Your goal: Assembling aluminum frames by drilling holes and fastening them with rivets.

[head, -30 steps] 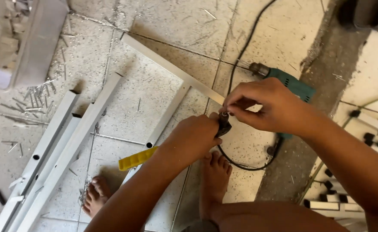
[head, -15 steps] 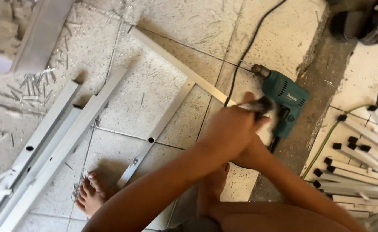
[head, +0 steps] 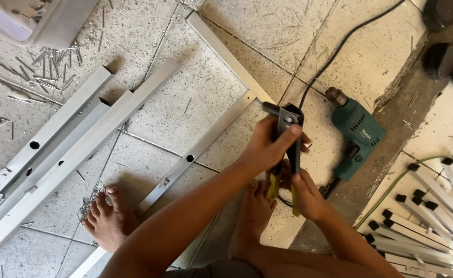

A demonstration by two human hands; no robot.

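Both my hands hold a hand riveter (head: 287, 135) with a black head and yellow handles. My left hand (head: 265, 149) wraps around its upper part, thumb on the head. My right hand (head: 306, 194) closes on the lower handles. The tool's metal nose points up and left, just short of the corner joint of a thin aluminium frame (head: 221, 126) lying on the tiled floor. My bare feet (head: 105, 219) rest on either side of the frame's long bar.
A green electric drill (head: 357, 138) with a black cord lies on the floor right of my hands. Long aluminium profiles (head: 64, 136) lie at left, with loose rivets (head: 51, 64) scattered above them. A stack of short tubes with black end caps (head: 427, 221) sits at lower right.
My hands have left the drill, which now lies on the floor. They now hold the riveter, raised toward the frame's corner.
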